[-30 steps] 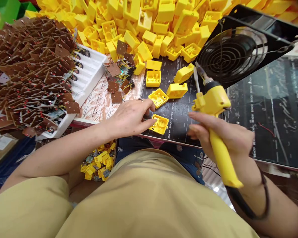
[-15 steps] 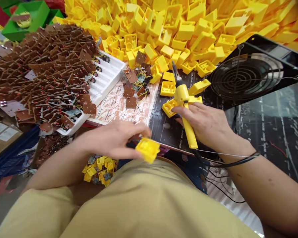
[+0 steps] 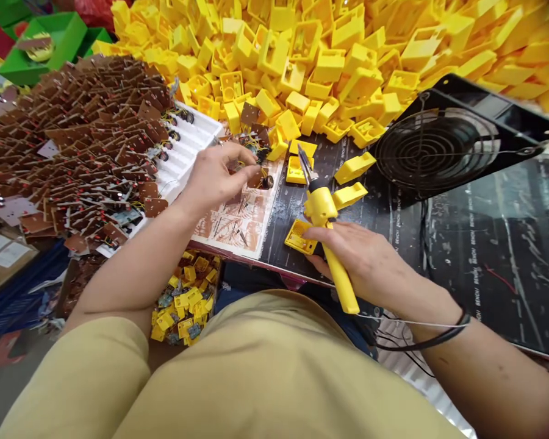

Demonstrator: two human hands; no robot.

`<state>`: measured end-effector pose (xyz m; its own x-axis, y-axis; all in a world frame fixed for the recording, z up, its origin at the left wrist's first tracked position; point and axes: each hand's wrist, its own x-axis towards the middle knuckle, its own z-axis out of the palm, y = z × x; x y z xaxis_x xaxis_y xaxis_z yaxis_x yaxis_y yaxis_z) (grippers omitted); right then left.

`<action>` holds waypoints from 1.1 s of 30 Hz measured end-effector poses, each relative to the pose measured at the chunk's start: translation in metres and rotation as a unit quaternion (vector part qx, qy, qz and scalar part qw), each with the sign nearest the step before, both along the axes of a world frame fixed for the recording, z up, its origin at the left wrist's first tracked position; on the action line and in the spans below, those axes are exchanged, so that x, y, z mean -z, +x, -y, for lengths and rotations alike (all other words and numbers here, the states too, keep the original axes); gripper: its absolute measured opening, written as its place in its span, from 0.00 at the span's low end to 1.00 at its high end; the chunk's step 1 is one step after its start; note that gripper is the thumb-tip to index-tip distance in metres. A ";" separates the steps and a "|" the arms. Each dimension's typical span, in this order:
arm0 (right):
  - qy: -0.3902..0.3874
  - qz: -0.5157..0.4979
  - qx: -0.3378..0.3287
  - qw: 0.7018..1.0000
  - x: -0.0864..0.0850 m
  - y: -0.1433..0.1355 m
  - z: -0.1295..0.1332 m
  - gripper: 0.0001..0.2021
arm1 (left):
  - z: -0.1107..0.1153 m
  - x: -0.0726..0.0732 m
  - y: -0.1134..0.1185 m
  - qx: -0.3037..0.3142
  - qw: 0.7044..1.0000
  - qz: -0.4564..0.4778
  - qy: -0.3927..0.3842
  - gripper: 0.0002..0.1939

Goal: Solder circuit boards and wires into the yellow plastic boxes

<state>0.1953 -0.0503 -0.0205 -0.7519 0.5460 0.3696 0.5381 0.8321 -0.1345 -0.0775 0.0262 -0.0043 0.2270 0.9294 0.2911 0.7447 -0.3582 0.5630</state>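
Observation:
My left hand [image 3: 222, 177] reaches over the printed sheet [image 3: 231, 228], thumb and fingers pinched at a small brown circuit board [image 3: 255, 179] with a round black part beside it. The fingers partly cover the board and its wires. In my right hand [image 3: 363, 253] is a yellow soldering iron [image 3: 341, 268], its metal tip pointing up and away. The right thumb and fingertips also touch a small open yellow case [image 3: 301, 236] on the black bench mat [image 3: 283, 210]. Farther back lie another open yellow case [image 3: 297, 171] and two loose yellow covers [image 3: 354, 167].
A big heap of yellow cases [image 3: 302, 55] fills the back. Piled brown circuit boards [image 3: 86, 134] lie at left on a white foam tray [image 3: 196, 137]. A black fan [image 3: 452, 140] stands at right. Below the bench edge is a container of yellow parts [image 3: 185, 305].
My left hand has let go of a yellow case and moved forward to the circuit boards. My right hand has come nearer my body, bringing the soldering iron and the open case along.

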 end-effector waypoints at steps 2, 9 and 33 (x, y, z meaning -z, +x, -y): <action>0.014 -0.002 0.028 0.999 0.002 0.001 0.006 0.11 | 0.002 -0.012 0.000 0.010 0.997 0.065 -0.045 0.10; 0.026 -0.044 0.048 0.998 0.001 -0.002 0.008 0.18 | 0.005 -0.036 0.021 0.060 0.981 0.144 -0.115 0.14; 0.002 -0.165 0.127 0.978 0.031 0.002 0.027 0.26 | 0.032 -0.015 0.031 0.252 0.930 -0.268 0.011 0.10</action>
<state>0.1975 -0.0772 -0.0516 -0.4316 0.6972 0.5725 0.6552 0.6785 -0.3324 -0.0469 -0.0062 0.0109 0.7499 0.6610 0.0277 0.6510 -0.7447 0.1471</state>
